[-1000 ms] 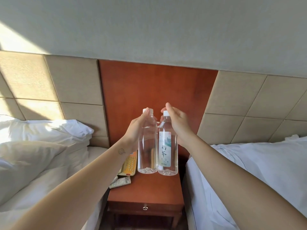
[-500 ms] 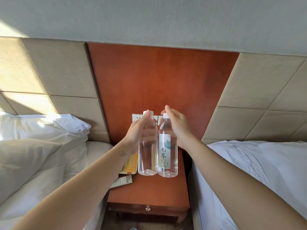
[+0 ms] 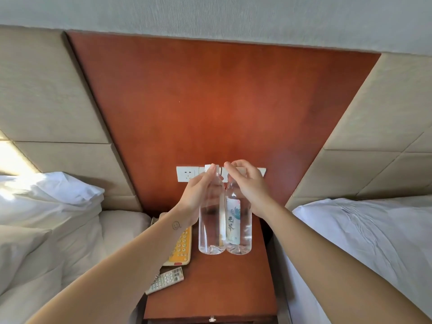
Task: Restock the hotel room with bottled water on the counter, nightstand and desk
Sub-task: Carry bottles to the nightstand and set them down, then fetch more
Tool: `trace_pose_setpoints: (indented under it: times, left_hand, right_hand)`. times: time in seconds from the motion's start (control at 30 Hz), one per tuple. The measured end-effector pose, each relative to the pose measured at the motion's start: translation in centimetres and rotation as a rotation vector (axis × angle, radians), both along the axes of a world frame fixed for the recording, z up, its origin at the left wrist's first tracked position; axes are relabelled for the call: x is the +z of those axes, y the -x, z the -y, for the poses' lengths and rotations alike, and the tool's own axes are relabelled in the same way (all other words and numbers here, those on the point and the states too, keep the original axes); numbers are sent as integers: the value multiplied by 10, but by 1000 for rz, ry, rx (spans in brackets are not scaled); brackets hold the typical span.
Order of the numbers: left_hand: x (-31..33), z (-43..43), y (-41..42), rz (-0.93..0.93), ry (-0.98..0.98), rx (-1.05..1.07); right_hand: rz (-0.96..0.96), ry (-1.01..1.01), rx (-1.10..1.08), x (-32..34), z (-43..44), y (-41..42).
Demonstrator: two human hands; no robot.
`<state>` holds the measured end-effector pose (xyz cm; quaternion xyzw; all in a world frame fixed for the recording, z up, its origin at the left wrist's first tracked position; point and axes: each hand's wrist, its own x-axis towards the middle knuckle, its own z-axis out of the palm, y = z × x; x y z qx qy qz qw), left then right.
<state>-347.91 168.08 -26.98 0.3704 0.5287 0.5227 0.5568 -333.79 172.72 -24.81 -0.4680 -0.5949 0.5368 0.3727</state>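
reddish wooden nightstand (image 3: 210,295) with a yellow-keyed telephone (image 3: 180,251) and remote (image 3: 164,280) at left edge

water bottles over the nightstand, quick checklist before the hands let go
1. Left bottle and right bottle upright, side by side: ok.
2. Left hand grips the left bottle near its neck, right hand grips the right bottle: ok.
3. Bases set down on the nightstand: cannot tell.
4. Spot free of the telephone and remote, both lying to the left: ok.
5. Right bottle's cap on: cannot tell, fingers cover it.
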Motion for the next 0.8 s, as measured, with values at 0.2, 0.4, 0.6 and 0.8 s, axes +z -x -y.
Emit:
trace_pose_setpoints:
  times: [0.2, 0.4, 0.6, 0.8]
  left_hand:
    - [-53, -33, 20, -46, 44, 25]
    - [-107, -44, 28, -180, 72, 61]
    - [-171, -46, 31, -222, 97, 34]
    - [-228, -41, 27, -295, 105, 116]
  right_hand:
    - [144, 125, 26, -50, -35, 17]
    - [215, 114, 60, -107, -44, 24]
    - [302, 94, 81, -168, -52, 26]
    - [367, 69, 82, -223, -54, 22]
